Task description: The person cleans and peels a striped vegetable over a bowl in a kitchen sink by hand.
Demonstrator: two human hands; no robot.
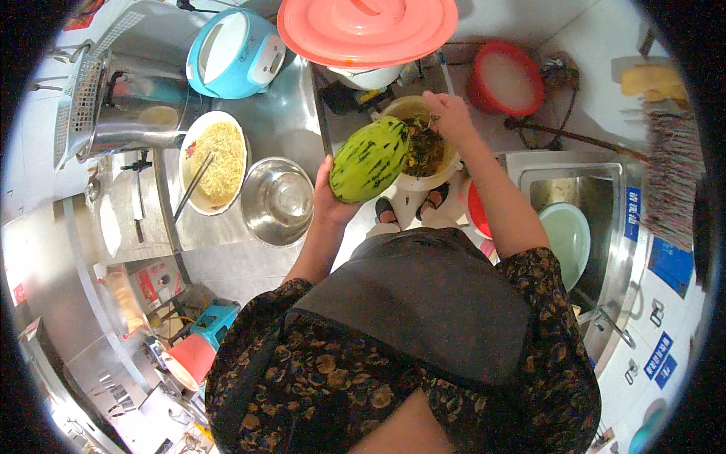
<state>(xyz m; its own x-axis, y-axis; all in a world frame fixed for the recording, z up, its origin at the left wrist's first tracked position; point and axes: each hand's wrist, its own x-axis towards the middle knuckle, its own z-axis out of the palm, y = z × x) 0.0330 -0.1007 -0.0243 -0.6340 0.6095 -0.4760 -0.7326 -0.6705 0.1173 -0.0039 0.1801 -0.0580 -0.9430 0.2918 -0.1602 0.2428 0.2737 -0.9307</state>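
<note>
A green melon with dark streaks [370, 160] rests in my left hand [333, 198], whose palm and fingers hold it from the left and below. My right hand [451, 116] is raised over the far right rim of a cream plastic bucket [422, 183]. Its fingers are closed together around something small and thin that I cannot make out. Dark scraps [426, 152] lie inside the bucket. The melon's right end overlaps the bucket's opening in the view.
To the left are a steel bowl [278, 201], a bowl of pale shreds [218, 164] with chopsticks, and a blue rice cooker [227, 54]. A pink lid [368, 28] is ahead. A red bucket [506, 78] and a steel sink [610, 227] stand right.
</note>
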